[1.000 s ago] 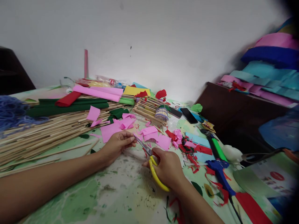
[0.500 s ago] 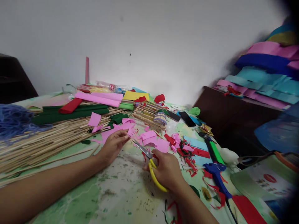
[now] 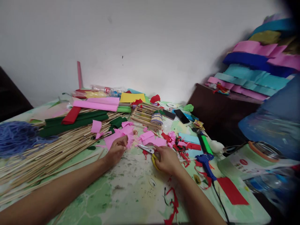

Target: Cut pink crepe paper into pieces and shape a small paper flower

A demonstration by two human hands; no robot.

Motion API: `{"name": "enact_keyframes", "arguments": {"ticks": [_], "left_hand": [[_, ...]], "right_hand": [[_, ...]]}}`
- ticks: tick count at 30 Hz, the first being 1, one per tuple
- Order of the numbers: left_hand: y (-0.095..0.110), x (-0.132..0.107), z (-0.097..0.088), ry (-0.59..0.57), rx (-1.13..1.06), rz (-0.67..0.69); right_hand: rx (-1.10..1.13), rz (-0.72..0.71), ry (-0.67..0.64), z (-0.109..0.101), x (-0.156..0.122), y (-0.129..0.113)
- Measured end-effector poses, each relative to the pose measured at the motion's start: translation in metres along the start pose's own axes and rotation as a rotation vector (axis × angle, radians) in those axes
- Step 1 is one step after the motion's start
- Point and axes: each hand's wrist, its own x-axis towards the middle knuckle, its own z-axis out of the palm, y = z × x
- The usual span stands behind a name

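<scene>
My left hand (image 3: 118, 150) is closed in a pinch at a piece of pink crepe paper (image 3: 129, 137), whose finely cut fringe fans out beyond the fingertips. Just what lies between those fingers is partly hidden. To the right, my right hand (image 3: 167, 158) grips scissors with yellow handles (image 3: 154, 161). Their metal blades (image 3: 145, 148) point left toward the fringe, a short gap away from it. More pink paper pieces (image 3: 147, 136) lie behind the blades.
Thin bamboo sticks (image 3: 58, 156) and blue string (image 3: 17, 136) cover the left side. A small stick frame (image 3: 145, 115) and phones (image 3: 181, 116) sit farther back. On the right are a blue glue gun (image 3: 206, 162), red scraps (image 3: 232, 190) and a labelled tub (image 3: 243, 161).
The view has shifted to the right. My left hand has curled more tightly, and the fringe shows more clearly beside it. The scissors have turned to lie flatter, with their handles more hidden.
</scene>
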Motion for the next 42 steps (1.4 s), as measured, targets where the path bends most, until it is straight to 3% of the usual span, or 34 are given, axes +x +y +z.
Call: {"name": "enact_keyframes", "arguments": {"ticks": [4, 7, 11, 14, 17, 22, 31, 35, 38, 42], "left_hand": [[-0.001, -0.003, -0.005, -0.05, 0.122, 0.013], [0.003, -0.004, -0.006, -0.105, 0.255, 0.032], [0.01, -0.009, -0.003, -0.241, 0.482, 0.153], [0.012, -0.014, -0.001, -0.289, 0.535, 0.186], [0.01, -0.016, 0.0, -0.265, 0.517, 0.186], [0.008, -0.013, 0.005, -0.161, 0.467, 0.13], [0.007, -0.009, 0.004, -0.215, 0.316, 0.037], [0.003, -0.006, 0.004, -0.144, 0.303, -0.044], [0.001, -0.005, 0.006, -0.116, 0.28, -0.109], [-0.003, -0.005, 0.008, -0.037, 0.245, -0.181]], "right_hand": [[-0.043, 0.056, -0.012, -0.007, 0.002, -0.003], [0.016, 0.093, 0.063, -0.014, 0.002, -0.01], [0.407, 0.036, 0.17, -0.014, 0.003, -0.033], [0.71, 0.08, 0.15, -0.005, 0.007, -0.054], [0.951, 0.122, 0.099, 0.006, 0.015, -0.069], [1.279, 0.072, 0.013, 0.024, 0.027, -0.076], [1.096, 0.183, 0.222, 0.032, 0.023, -0.069], [0.877, 0.137, 0.175, 0.029, 0.017, -0.069], [0.915, 0.149, 0.136, 0.03, 0.016, -0.067], [1.052, 0.182, 0.186, 0.03, 0.018, -0.064]]}}
